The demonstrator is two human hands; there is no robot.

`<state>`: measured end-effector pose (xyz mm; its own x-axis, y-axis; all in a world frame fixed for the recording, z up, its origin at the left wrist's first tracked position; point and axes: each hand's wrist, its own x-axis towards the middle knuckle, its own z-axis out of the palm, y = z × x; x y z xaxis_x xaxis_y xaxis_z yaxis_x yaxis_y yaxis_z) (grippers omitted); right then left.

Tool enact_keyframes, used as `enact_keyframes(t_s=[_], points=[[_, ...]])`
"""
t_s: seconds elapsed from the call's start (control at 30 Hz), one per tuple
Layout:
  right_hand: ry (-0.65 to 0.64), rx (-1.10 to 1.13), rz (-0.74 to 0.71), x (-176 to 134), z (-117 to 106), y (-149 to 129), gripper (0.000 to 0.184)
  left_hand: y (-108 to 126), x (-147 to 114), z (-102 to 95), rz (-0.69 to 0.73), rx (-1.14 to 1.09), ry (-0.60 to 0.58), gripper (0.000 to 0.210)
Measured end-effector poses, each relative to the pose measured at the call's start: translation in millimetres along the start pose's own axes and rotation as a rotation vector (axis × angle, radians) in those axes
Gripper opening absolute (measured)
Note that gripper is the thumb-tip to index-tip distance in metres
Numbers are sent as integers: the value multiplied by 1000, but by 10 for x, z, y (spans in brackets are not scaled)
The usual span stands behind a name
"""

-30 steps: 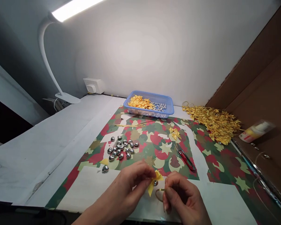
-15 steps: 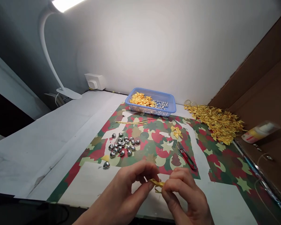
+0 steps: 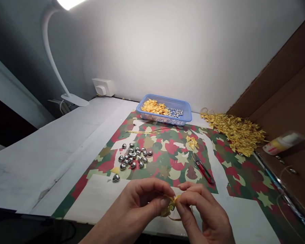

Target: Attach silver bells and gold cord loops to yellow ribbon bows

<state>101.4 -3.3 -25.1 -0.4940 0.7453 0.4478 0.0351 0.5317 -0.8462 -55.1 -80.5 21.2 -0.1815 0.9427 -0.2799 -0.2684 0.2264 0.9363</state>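
Observation:
Both hands meet low in the middle of the head view, over the table's front edge. Between thumb and fingers, my left hand (image 3: pixel 144 201) pinches a yellow ribbon bow (image 3: pixel 165 210). On the bow's other side my right hand (image 3: pixel 204 208) is closed on it too, thumb against forefinger. A small silver bell or bead shows at the bow's middle, and a thin gold cord loop (image 3: pixel 175 219) hangs below it. Fingertips hide much of the bow. Left of the hands lie several silver heart-shaped beads (image 3: pixel 130 157); another single silver bead (image 3: pixel 116 178) is nearer me.
A blue basket (image 3: pixel 165 119) holds yellow bows and small silver bells. Gold cords (image 3: pixel 143 132) lie before it. Red-handled thread snips (image 3: pixel 203 169) and loose yellow bows (image 3: pixel 192 143) are right of centre. A heap of finished-looking bows (image 3: pixel 234 132) and a bottle (image 3: pixel 282 144) stand far right.
The bow between my fingers has turned, so more of its yellow loops and the silver piece show. The cord loop hangs wider below. Both hands remain at nearly the same place.

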Motion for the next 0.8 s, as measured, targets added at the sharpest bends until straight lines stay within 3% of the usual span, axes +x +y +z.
enact_keyframes(t_s=[0.33,0.8], points=[[-35,11,74,-10,16,-64,16,6,-55,-14,26,86,-1,14],[35,-141,-120,-5,43,-62,17,9,-44,-23,34,68,-38,7]])
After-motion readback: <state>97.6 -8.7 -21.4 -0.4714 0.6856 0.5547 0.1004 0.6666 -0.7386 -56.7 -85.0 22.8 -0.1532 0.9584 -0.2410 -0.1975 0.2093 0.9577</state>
